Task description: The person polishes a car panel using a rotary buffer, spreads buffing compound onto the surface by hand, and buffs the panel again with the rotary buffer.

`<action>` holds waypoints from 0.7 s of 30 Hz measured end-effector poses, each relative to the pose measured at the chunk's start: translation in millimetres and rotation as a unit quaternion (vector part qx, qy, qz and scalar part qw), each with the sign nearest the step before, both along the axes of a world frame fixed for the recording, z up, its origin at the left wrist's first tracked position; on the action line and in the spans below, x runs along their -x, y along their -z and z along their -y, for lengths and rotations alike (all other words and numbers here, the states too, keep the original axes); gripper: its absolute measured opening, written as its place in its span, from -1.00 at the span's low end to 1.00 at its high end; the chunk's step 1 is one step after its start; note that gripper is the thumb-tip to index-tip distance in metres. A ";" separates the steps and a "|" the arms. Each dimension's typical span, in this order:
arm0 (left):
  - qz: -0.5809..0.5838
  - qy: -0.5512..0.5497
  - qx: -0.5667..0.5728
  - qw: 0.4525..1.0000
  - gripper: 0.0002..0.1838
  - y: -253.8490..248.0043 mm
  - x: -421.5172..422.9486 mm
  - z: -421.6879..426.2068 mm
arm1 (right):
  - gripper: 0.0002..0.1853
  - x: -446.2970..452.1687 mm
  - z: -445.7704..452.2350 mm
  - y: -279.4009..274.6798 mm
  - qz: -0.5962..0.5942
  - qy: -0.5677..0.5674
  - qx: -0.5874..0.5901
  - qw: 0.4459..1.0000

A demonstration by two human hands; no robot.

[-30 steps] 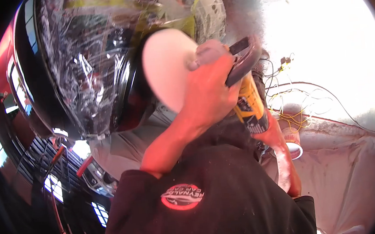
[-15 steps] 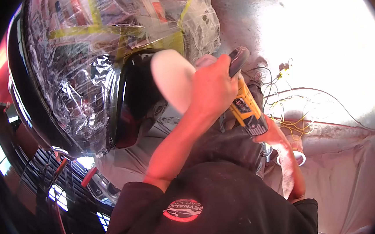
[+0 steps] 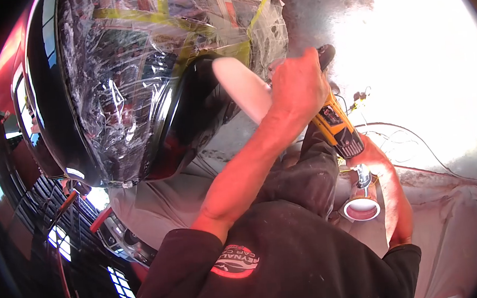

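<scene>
A yellow and black polisher (image 3: 334, 123) with a round pale pad (image 3: 240, 88) is held in both hands. My left hand (image 3: 299, 85) is closed round the dark handle near its head. My right hand (image 3: 368, 151) wraps the rear end of the body, its fingers partly hidden. The pad is tilted, almost edge-on, beside a glossy black painted panel (image 3: 193, 105). Whether pad and panel touch, I cannot tell. Newspaper, clear plastic film (image 3: 117, 102) and yellow-green tape (image 3: 149, 17) cover the area next to the panel.
Below my right hand stands a cup-like container with a white rim (image 3: 362, 209). Thin cables (image 3: 416, 129) trail over the brightly lit floor at the right. A greyish sheet (image 3: 458, 232) lies at the lower right. Another vehicle (image 3: 119, 237) shows at the lower left.
The polisher and both hands have shifted right in the view. Its pad now appears narrower, turned more edge-on. The view itself has shifted slightly, and both hands keep their grip.
</scene>
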State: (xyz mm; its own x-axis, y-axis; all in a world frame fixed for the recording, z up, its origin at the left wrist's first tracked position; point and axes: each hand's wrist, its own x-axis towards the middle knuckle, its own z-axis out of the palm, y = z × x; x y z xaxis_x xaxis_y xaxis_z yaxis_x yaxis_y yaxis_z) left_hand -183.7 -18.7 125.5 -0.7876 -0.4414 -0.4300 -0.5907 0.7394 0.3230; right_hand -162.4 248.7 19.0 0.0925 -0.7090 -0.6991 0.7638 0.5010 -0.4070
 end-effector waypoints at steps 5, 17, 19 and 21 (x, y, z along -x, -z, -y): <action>-0.007 0.009 -0.003 1.000 -0.71 -24.4 3.5 -1.1 | -0.23 4.2 1.4 -8.8 -0.039 -0.002 0.006 0.999; 0.023 0.045 -0.014 0.999 -0.74 64.9 -33.8 0.2 | -0.33 -74.1 3.0 63.0 0.022 0.045 -0.009 0.999; 0.029 0.043 -0.013 0.999 -0.73 74.8 -37.0 0.2 | -0.34 -84.0 1.0 76.2 0.032 0.044 -0.004 0.999; 0.033 0.033 -0.018 0.999 -0.75 80.9 -38.9 0.2 | -0.36 -90.3 -0.4 82.4 0.054 0.046 -0.005 0.997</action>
State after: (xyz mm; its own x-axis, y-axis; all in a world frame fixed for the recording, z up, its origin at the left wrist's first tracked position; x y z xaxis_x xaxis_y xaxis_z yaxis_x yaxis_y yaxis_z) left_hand -144.8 -18.9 44.6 -0.7841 -0.3724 -0.4965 -0.5616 0.7661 0.3125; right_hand -72.1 249.0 -63.4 0.1021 -0.7111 -0.6956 0.8462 0.4297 -0.3150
